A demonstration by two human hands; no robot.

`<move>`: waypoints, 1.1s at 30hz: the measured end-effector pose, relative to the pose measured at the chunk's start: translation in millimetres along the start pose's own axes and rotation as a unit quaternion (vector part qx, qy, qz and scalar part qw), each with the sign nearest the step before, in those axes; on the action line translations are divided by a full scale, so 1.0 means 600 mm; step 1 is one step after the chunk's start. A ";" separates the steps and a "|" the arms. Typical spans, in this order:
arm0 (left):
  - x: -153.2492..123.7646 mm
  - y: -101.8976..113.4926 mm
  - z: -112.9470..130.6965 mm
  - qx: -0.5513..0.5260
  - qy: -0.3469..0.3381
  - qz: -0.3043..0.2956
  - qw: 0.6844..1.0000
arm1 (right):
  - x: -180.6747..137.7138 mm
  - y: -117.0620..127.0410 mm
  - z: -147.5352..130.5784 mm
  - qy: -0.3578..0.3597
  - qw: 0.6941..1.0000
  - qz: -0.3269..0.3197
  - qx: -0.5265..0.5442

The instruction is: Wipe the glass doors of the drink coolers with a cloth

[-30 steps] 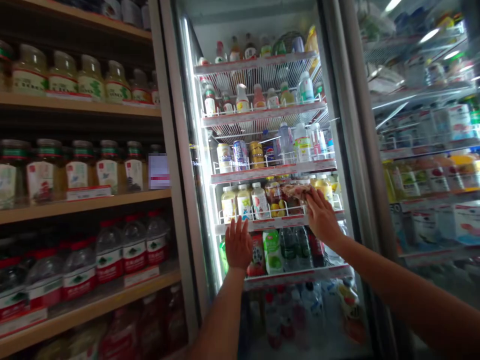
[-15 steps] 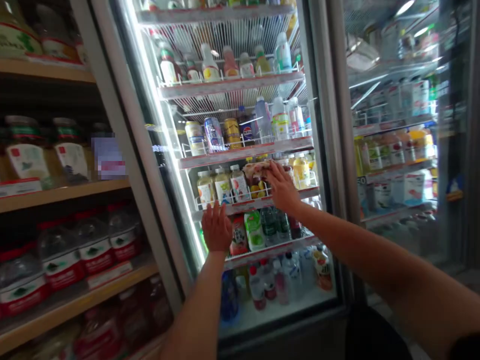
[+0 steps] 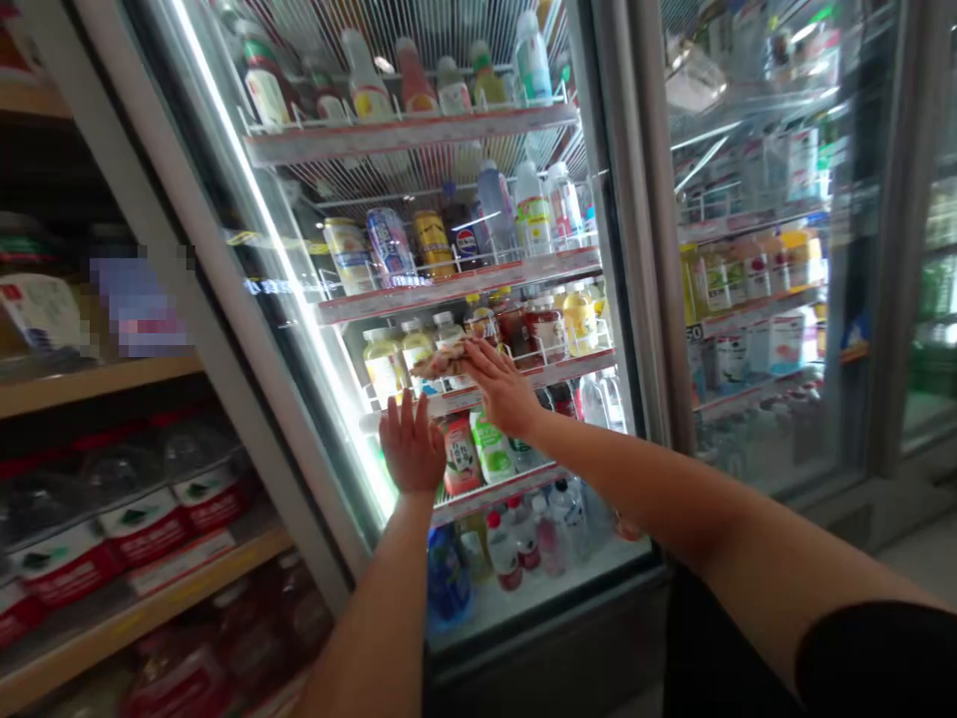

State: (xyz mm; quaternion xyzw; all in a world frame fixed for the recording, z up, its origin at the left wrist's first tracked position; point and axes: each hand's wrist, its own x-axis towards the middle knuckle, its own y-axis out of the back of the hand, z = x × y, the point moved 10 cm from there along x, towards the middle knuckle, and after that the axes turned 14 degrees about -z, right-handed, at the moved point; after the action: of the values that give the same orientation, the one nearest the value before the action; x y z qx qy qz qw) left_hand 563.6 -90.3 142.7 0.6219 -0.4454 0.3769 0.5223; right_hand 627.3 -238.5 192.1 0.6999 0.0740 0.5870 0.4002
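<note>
My right hand (image 3: 502, 391) presses a crumpled, pinkish-beige patterned cloth (image 3: 438, 361) against the glass door (image 3: 523, 590) of a lit drinks cooler. The cloth sticks out to the left of the fingertips, in front of the row of juice bottles. Lower and to the left, my left hand (image 3: 413, 451) rests with fingers spread, palm toward the glass, holding nothing. Behind the pane are a red drink pack (image 3: 462, 457) and a green-and-white pack (image 3: 491, 445).
Cans (image 3: 392, 247) and bottles fill the cooler's wire shelves. A metal door frame (image 3: 649, 249) runs up the right side, with another glass cooler (image 3: 755, 299) beyond it. Wooden shelves (image 3: 164, 613) of large red-labelled bottles stand close on the left.
My right hand has slid the cloth leftward across the glass, closer to my left hand. The left hand stays nearly in place, and the view has shifted to the right.
</note>
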 end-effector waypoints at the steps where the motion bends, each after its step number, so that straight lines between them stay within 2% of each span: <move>1: 0.001 0.003 0.002 -0.003 0.001 0.005 1.000 | 0.000 -0.005 -0.003 0.003 1.000 -0.014 -0.001; 7: 0.018 0.028 0.041 -0.065 0.071 0.058 0.994 | 0.004 -0.013 -0.015 0.027 0.996 -0.083 -0.001; 9: 0.033 0.028 0.079 -0.105 0.051 0.054 0.992 | 0.004 -0.008 -0.017 0.042 0.994 -0.098 0.008; 12: 0.062 0.014 0.144 -0.124 -0.021 0.007 0.992 | -0.001 0.008 -0.016 0.063 0.991 -0.116 0.018; 15: 0.082 -0.005 0.178 -0.110 -0.059 -0.045 0.991 | -0.010 0.028 0.008 0.051 0.989 -0.137 0.010; 18: 0.087 -0.017 0.187 -0.077 -0.068 -0.067 0.992 | -0.025 0.065 0.065 0.007 0.993 -0.119 0.002; 21: 0.078 -0.020 0.190 -0.058 -0.071 -0.064 0.994 | -0.050 0.106 0.161 -0.109 0.990 -0.076 -0.046; 22: 0.075 -0.020 0.188 -0.060 -0.064 -0.062 0.994 | -0.061 0.112 0.193 -0.151 0.982 -0.085 -0.071; 24: 0.075 -0.018 0.182 -0.076 -0.045 -0.058 0.994 | -0.077 0.110 0.234 -0.187 0.967 -0.127 -0.116; 27: 0.096 -0.010 0.179 -0.115 -0.041 -0.058 0.991 | -0.089 0.097 0.252 -0.185 0.952 -0.183 -0.160; 30: 0.142 0.005 0.179 -0.140 -0.060 -0.052 0.987 | -0.091 0.087 0.248 -0.191 0.944 -0.203 -0.177; 33: 0.184 0.021 0.165 -0.149 -0.036 -0.022 0.988 | -0.096 0.081 0.240 -0.194 0.941 -0.207 -0.182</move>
State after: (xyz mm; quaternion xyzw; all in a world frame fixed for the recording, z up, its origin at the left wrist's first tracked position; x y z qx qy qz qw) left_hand 587.1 -206.4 232.7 0.5599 -0.5012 0.2719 0.6012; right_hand 719.3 -372.4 181.0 0.6844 0.0304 0.3475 0.6402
